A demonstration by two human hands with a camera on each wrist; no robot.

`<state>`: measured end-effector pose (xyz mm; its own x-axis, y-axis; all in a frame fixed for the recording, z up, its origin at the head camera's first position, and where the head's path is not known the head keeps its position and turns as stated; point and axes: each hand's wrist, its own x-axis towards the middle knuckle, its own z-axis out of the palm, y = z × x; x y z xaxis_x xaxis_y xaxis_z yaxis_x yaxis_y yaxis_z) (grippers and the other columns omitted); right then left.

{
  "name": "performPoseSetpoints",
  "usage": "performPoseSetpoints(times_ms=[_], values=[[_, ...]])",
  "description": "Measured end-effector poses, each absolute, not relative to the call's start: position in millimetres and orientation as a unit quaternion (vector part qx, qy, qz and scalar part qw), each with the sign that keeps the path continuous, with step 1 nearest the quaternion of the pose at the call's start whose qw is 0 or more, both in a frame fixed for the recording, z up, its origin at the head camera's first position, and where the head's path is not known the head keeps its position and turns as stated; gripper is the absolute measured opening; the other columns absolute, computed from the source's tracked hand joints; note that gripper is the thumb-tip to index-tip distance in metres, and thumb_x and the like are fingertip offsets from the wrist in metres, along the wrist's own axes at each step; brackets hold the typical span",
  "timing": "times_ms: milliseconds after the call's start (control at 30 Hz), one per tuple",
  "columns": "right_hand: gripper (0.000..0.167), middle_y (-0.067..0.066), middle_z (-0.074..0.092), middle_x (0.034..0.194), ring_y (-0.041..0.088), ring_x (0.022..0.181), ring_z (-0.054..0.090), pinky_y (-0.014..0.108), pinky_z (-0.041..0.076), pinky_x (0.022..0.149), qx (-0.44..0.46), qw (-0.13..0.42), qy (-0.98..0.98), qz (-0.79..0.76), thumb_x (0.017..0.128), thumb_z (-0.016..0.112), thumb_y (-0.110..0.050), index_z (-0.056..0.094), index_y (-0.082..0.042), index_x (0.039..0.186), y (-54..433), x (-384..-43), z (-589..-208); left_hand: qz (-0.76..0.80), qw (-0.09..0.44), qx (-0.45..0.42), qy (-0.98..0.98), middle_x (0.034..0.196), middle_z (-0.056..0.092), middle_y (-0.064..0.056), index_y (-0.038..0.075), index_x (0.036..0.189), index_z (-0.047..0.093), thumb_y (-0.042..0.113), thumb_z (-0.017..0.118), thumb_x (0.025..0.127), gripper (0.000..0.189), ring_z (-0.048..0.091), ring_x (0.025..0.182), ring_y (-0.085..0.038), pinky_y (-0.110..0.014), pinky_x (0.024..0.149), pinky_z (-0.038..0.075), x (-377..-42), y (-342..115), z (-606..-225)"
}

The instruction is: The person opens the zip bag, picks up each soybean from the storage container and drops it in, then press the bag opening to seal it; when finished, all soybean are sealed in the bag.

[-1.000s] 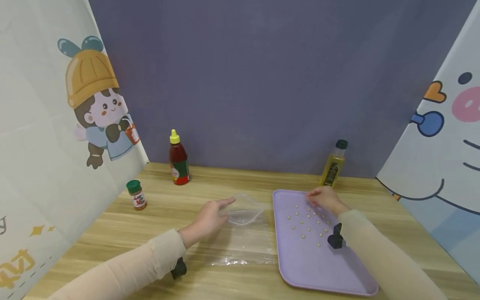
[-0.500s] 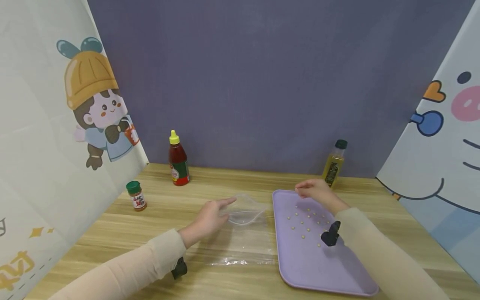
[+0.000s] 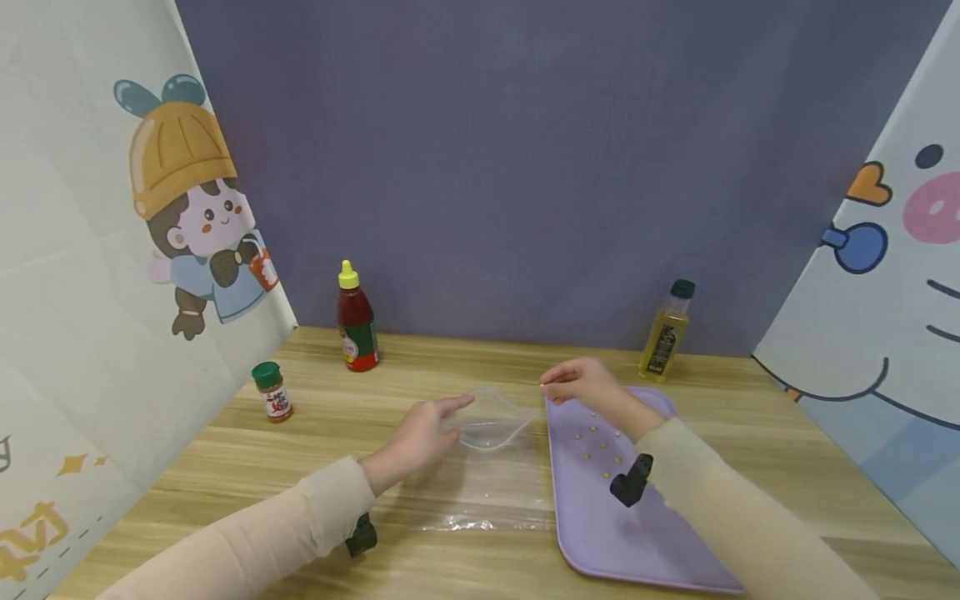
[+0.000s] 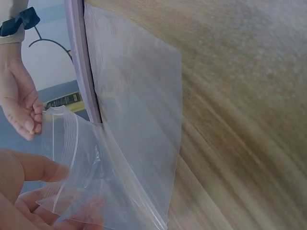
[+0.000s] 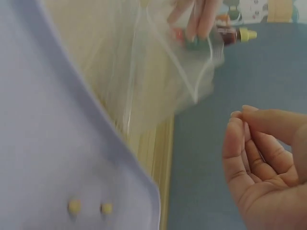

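Note:
My left hand (image 3: 420, 433) grips the mouth of a clear zip-lock bag (image 3: 487, 487) lying on the table. In the left wrist view the bag (image 4: 139, 100) gapes at its zip edge, some fingers showing through the plastic. Over the far left corner of the lilac tray (image 3: 615, 542), my right hand (image 3: 592, 390) has thumb and fingertips pinched together. A tiny pale bean, mostly hidden, seems to be between those tips in the right wrist view, where the right hand (image 5: 268, 153) faces the bag opening. Several small round yellowish beans (image 3: 606, 474) lie spread on the tray.
A red sauce bottle (image 3: 357, 329) with a yellow cap stands at the back left. Nearer is a green-lidded spice jar (image 3: 273, 393). An oil bottle (image 3: 663, 337) stands behind the tray. A dark cloth wall (image 3: 487, 167) closes off the back.
My right hand has risen from the beans and moved left across the tray's far end, towards the bag mouth. My left hand and the bag have stayed nearly still.

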<state>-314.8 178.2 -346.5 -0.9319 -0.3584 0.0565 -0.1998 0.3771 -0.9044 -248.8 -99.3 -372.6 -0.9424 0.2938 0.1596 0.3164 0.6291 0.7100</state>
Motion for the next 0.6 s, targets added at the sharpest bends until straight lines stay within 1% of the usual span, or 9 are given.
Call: performPoseSetpoints(times_ms=[67, 100, 200, 267, 367, 433, 500, 567, 600], values=[[0.029, 0.021, 0.072, 0.097, 0.017, 0.078, 0.068, 0.043, 0.058, 0.079, -0.183, 0.082, 0.82, -0.535, 0.087, 0.068, -0.004, 0.063, 0.014, 0.109, 169.9, -312.6, -346.4, -0.397, 0.016, -0.171, -0.902, 0.141, 0.052, -0.018, 0.013, 0.139, 0.053, -0.005, 0.062, 0.083, 0.06, 0.035, 0.041, -0.005, -0.015, 0.037, 0.036, -249.0, -99.2, -372.6], [0.03, 0.021, 0.072, 0.096, 0.016, 0.076, 0.067, 0.043, 0.058, 0.078, -0.192, 0.087, 0.817, -0.537, 0.087, 0.068, -0.003, 0.063, 0.015, 0.109, 165.9, -311.4, -346.2, -0.397, 0.017, -0.172, -0.901, 0.141, 0.052, -0.018, 0.013, 0.139, 0.053, -0.005, 0.062, 0.083, 0.06, 0.035, 0.041, -0.005, -0.015, 0.037, 0.036, -249.1, -99.1, -372.5], [0.032, 0.015, 0.073, 0.088, 0.013, 0.072, 0.066, 0.045, 0.058, 0.077, -0.21, 0.098, 0.808, -0.541, 0.086, 0.069, -0.004, 0.062, 0.018, 0.108, 154.3, -307.4, -345.2, -0.397, 0.02, -0.175, -0.901, 0.14, 0.053, -0.019, 0.012, 0.139, 0.053, -0.005, 0.062, 0.082, 0.059, 0.035, 0.042, -0.005, -0.015, 0.037, 0.035, -248.6, -98.5, -372.0], [0.032, 0.01, 0.074, 0.085, 0.012, 0.071, 0.067, 0.044, 0.059, 0.076, -0.217, 0.102, 0.807, -0.54, 0.085, 0.071, -0.006, 0.064, 0.017, 0.107, 147.5, -305.4, -344.3, -0.398, 0.019, -0.174, -0.9, 0.139, 0.053, -0.02, 0.012, 0.139, 0.053, -0.004, 0.062, 0.082, 0.059, 0.035, 0.042, -0.005, -0.015, 0.037, 0.036, -248.6, -98.1, -371.4], [0.027, 0.013, 0.074, 0.085, 0.013, 0.068, 0.067, 0.043, 0.059, 0.073, -0.226, 0.102, 0.811, -0.53, 0.085, 0.071, -0.006, 0.067, 0.014, 0.103, 139.3, -303.0, -343.4, -0.399, 0.016, -0.17, -0.901, 0.139, 0.053, -0.02, 0.012, 0.139, 0.053, -0.004, 0.062, 0.082, 0.06, 0.036, 0.042, -0.006, -0.016, 0.037, 0.037, -249.1, -97.6, -371.2], [0.024, 0.016, 0.074, 0.085, 0.016, 0.068, 0.068, 0.04, 0.06, 0.07, -0.231, 0.098, 0.817, -0.52, 0.085, 0.071, -0.005, 0.069, 0.012, 0.101, 135.4, -302.3, -344.0, -0.399, 0.015, -0.168, -0.901, 0.139, 0.054, -0.02, 0.013, 0.139, 0.053, -0.004, 0.062, 0.082, 0.06, 0.04, 0.044, -0.009, -0.016, 0.038, 0.037, -249.8, -97.6, -371.6], [0.021, 0.018, 0.074, 0.086, 0.021, 0.069, 0.069, 0.039, 0.06, 0.068, -0.233, 0.092, 0.823, -0.51, 0.085, 0.071, -0.004, 0.07, 0.011, 0.099, 132.8, -301.3, -344.6, -0.398, 0.016, -0.166, -0.902, 0.138, 0.054, -0.02, 0.013, 0.139, 0.053, -0.003, 0.063, 0.082, 0.06, 0.052, 0.054, -0.014, -0.017, 0.038, 0.038, -250.4, -97.6, -372.2], [0.021, 0.018, 0.074, 0.086, 0.026, 0.071, 0.069, 0.04, 0.06, 0.068, -0.232, 0.085, 0.83, -0.501, 0.085, 0.071, -0.004, 0.07, 0.011, 0.099, 131.1, -300.4, -344.8, -0.399, 0.016, -0.165, -0.902, 0.138, 0.054, -0.02, 0.013, 0.139, 0.053, -0.003, 0.063, 0.082, 0.06, 0.064, 0.076, -0.023, -0.018, 0.039, 0.04, -250.6, -97.7, -372.5], [0.021, 0.018, 0.074, 0.086, 0.028, 0.072, 0.069, 0.04, 0.06, 0.068, -0.23, 0.084, 0.832, -0.498, 0.085, 0.07, -0.004, 0.07, 0.011, 0.099, 130.6, -300.1, -344.8, -0.399, 0.017, -0.165, -0.902, 0.138, 0.054, -0.02, 0.013, 0.139, 0.053, -0.003, 0.063, 0.082, 0.06, 0.065, 0.087, -0.027, -0.018, 0.039, 0.041, -250.9, -97.8, -372.9]])
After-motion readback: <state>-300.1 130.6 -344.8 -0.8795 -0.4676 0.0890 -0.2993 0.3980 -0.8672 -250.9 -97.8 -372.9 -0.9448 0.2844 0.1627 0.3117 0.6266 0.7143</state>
